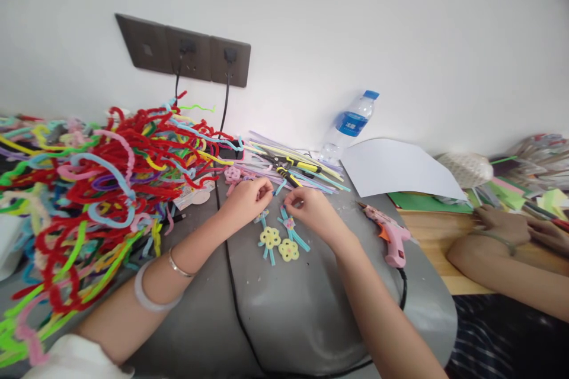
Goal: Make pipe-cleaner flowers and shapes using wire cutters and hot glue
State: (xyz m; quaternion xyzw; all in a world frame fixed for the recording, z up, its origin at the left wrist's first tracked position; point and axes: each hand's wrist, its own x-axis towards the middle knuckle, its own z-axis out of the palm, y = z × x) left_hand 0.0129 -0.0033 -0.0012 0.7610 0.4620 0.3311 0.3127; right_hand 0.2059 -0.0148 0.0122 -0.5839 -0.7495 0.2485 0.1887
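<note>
In the head view, fuzzy, curly pipe cleaners (120,157) heap left of both hands; a smooth pink glue gun (393,237) lies to their right. Just below the fingertips sit two pale-yellow flowers (288,250) of looped petals, beside light-blue strips (301,241). The left hand (246,201) and right hand (313,208) reach inward, fingers curled nearly closed; whether either holds anything cannot be told.

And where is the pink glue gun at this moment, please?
In the head view, the pink glue gun lies on the grey surface, right of the right hand, just below the white sheet.
</note>
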